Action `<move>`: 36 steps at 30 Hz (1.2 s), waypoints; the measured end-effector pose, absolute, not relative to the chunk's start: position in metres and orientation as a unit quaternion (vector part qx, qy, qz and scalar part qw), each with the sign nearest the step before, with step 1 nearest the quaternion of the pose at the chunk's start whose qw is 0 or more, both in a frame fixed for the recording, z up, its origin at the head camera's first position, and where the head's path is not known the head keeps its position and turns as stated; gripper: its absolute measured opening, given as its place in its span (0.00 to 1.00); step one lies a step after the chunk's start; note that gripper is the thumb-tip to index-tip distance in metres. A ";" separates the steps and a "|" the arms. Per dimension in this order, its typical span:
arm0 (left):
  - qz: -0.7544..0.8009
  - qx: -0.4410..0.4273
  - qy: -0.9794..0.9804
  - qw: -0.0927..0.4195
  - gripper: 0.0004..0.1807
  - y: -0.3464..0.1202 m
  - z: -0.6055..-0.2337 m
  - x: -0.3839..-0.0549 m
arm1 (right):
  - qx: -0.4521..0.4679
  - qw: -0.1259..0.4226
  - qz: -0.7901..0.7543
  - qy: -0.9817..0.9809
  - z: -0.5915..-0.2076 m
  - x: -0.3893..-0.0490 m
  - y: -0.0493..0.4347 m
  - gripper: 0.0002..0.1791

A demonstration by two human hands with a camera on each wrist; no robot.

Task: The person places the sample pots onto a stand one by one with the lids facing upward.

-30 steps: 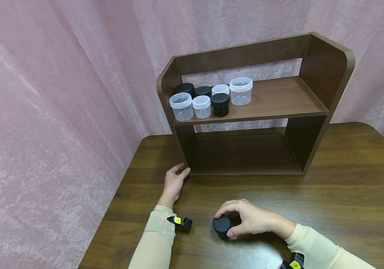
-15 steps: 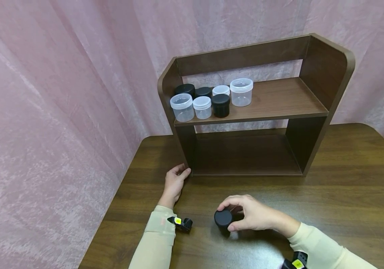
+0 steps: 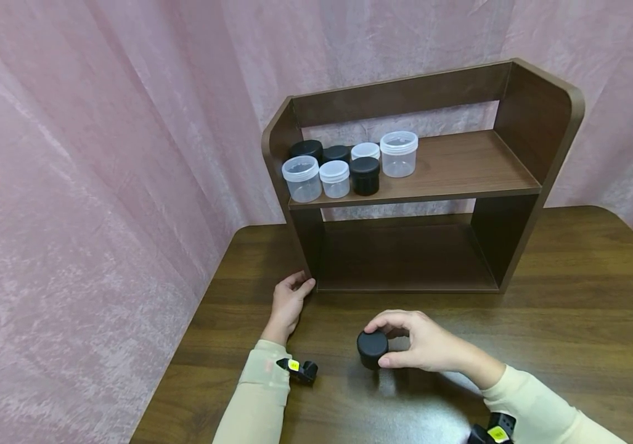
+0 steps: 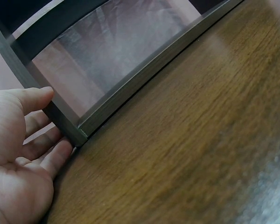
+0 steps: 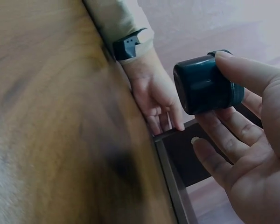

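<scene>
My right hand (image 3: 432,345) pinches a small black jar (image 3: 373,349) with a black screw lid between thumb and fingers. The right wrist view shows the jar (image 5: 203,86) raised over the table, its base facing the camera. At the lower left front corner of a brown two-tier shelf (image 3: 405,288), my left hand (image 3: 287,303) grips the side panel. In the left wrist view its thumb (image 4: 37,99) lies over the panel's front edge, with the other fingers along the outer side.
On the upper tier's left half stand several jars: a large clear jar (image 3: 302,180), a small clear jar (image 3: 335,180), a black jar (image 3: 365,177), another large clear jar (image 3: 399,155), and more behind. A pink curtain (image 3: 100,185) hangs behind and left of the wooden table (image 3: 588,320).
My right hand has lifted the black jar off the table and moved it slightly forward and right. The left hand stays at the shelf corner.
</scene>
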State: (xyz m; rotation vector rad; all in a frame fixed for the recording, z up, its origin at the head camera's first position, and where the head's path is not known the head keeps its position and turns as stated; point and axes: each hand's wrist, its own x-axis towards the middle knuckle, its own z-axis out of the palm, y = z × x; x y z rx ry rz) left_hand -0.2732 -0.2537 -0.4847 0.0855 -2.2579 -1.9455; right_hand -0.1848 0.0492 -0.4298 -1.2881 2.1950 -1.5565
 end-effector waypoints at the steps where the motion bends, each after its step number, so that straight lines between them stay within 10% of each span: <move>1: -0.654 0.032 -0.752 0.081 0.23 -0.254 -0.488 -0.275 | -0.428 0.071 -0.519 0.736 -0.425 -0.183 0.049 0.23; 36: -0.658 0.038 -0.750 0.060 0.25 -0.256 -0.488 -0.277 | -0.396 -0.064 -0.524 0.752 -0.353 -0.198 0.075 0.27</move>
